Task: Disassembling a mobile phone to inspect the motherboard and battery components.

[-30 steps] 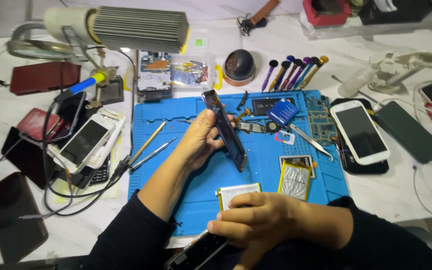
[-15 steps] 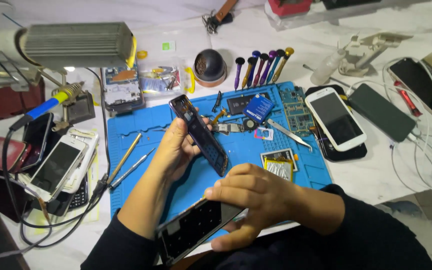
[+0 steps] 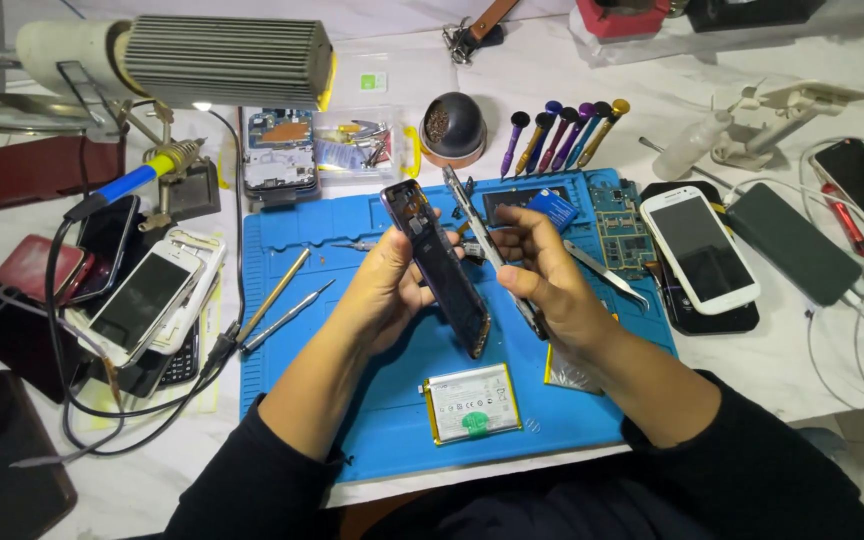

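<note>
My left hand (image 3: 382,290) holds a dark phone frame (image 3: 439,265) on edge above the blue work mat (image 3: 352,400). My right hand (image 3: 547,280) holds a thin phone screen panel (image 3: 487,245) upright, right beside the frame and almost parallel to it. A flat phone battery (image 3: 472,403) lies on the mat near the front edge, below both hands. A green circuit board (image 3: 617,225) rests on the mat to the right of my right hand, with tweezers (image 3: 607,275) next to it.
Two metal picks (image 3: 277,300) lie on the mat's left side. Several coloured screwdrivers (image 3: 562,135) stand at the back. A white phone (image 3: 699,248) and a dark power bank (image 3: 792,255) lie to the right, several phones (image 3: 142,300) and cables to the left. A lamp (image 3: 182,60) hangs over the back left.
My right hand has lifted the screen panel from near my lap up beside the frame in my left hand. The battery on the mat is now uncovered.
</note>
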